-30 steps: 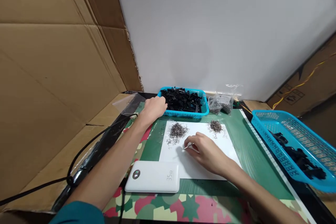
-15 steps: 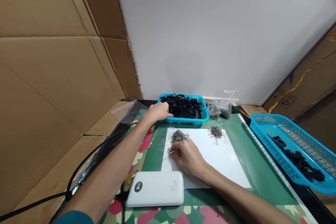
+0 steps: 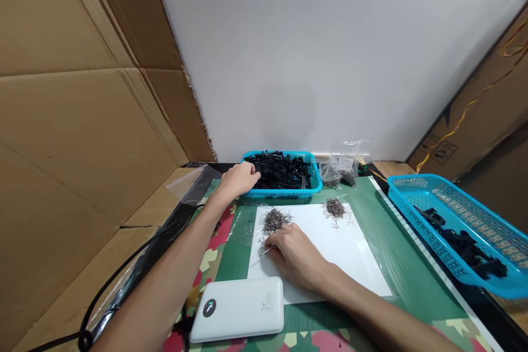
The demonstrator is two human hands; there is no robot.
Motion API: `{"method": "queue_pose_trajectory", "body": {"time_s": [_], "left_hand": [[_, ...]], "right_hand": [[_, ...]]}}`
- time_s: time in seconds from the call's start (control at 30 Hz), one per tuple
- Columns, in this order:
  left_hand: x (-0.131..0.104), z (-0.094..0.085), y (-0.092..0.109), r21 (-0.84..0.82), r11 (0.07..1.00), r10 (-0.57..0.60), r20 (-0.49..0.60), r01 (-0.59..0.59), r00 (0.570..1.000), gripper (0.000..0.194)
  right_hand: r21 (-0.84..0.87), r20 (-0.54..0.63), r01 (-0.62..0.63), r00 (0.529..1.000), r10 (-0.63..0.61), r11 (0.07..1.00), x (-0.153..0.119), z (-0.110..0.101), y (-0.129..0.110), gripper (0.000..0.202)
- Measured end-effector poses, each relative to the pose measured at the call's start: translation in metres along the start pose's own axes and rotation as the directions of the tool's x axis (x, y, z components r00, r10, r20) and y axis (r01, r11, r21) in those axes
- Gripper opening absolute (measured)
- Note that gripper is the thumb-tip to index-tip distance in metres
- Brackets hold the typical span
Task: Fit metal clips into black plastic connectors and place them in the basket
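My left hand (image 3: 240, 178) is at the left end of a blue plastic basket (image 3: 282, 193) heaped with small black plastic parts (image 3: 282, 171). Its fingers are curled over the rim by the parts, and what they pinch, if anything, is hidden. Over a white sheet (image 3: 325, 264), my right hand (image 3: 297, 256) is closed around a thin, silver, needle-like tool (image 3: 266, 251) whose end sticks out to the left; most of it is covered by the fingers. Just beyond these fingers lies a pile of tiny metal pieces (image 3: 274, 220).
A second metal pile (image 3: 335, 208) lies at the sheet's far right. Clear bags (image 3: 340, 170) stand behind it. A larger blue basket (image 3: 454, 220) with black parts is at right. A white power bank (image 3: 238, 311) with a cable sits in front. Cardboard (image 3: 82, 148) walls the left.
The camera view has shifted a little. My left hand has lifted slightly and its fingers are more curled. The tool in my right hand now slants down to the left.
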State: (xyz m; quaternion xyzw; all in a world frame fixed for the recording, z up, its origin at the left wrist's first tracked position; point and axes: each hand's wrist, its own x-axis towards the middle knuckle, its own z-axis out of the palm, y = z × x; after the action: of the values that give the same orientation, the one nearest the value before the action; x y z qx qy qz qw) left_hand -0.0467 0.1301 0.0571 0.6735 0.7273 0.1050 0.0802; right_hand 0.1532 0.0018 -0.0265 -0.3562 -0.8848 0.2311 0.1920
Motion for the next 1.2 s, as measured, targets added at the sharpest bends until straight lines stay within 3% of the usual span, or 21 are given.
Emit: {"method": "queue_pose_trajectory", "body": {"time_s": [0.17,0.27,0.37,0.47,0.67,0.83,0.93,1.07,1.2], "left_hand": [[-0.022,0.014,0.009,-0.233,0.968,0.033,-0.254,-0.094,0.967,0.032],[-0.042,0.027,0.015,-0.38,0.902,0.098,-0.28,-0.204,0.955,0.03],[-0.058,0.032,0.02,-0.526,0.806,0.182,-0.212,-0.269,0.96,0.037],[-0.069,0.03,0.023,-0.668,0.698,0.241,-0.119,-0.258,0.963,0.041],[-0.087,0.021,0.028,-0.842,0.518,0.335,0.04,-0.149,0.941,0.042],[-0.094,0.03,0.037,-0.898,0.439,0.427,0.189,-0.02,0.884,0.046],[-0.094,0.037,0.044,-0.913,0.404,0.473,0.259,0.054,0.842,0.049],[-0.097,0.04,0.053,-0.922,0.362,0.514,0.322,0.139,0.795,0.049],[-0.104,0.041,0.055,-0.931,0.315,0.493,0.329,0.187,0.806,0.048]], "right_hand": [[0.121,-0.054,-0.07,0.996,0.077,0.99,-0.002,-0.003,0.0,0.012],[0.135,-0.048,-0.092,0.994,0.099,0.987,-0.002,0.0,-0.001,0.009],[0.129,-0.018,-0.104,0.994,0.107,0.986,0.0,0.001,-0.001,0.013],[0.077,0.026,-0.107,0.994,0.105,0.991,0.003,0.001,-0.002,0.014],[-0.007,0.075,-0.096,0.993,0.096,0.995,0.002,0.0,0.0,0.012],[-0.018,0.131,-0.058,0.99,0.06,0.998,-0.008,-0.016,0.003,0.01],[0.076,0.095,-0.095,0.992,0.088,0.993,-0.019,-0.036,0.01,0.012],[0.38,-0.034,-0.081,0.994,0.102,0.921,-0.033,-0.06,0.026,0.012],[0.433,-0.057,-0.108,0.987,0.147,0.895,-0.044,-0.067,0.045,0.015]]}}
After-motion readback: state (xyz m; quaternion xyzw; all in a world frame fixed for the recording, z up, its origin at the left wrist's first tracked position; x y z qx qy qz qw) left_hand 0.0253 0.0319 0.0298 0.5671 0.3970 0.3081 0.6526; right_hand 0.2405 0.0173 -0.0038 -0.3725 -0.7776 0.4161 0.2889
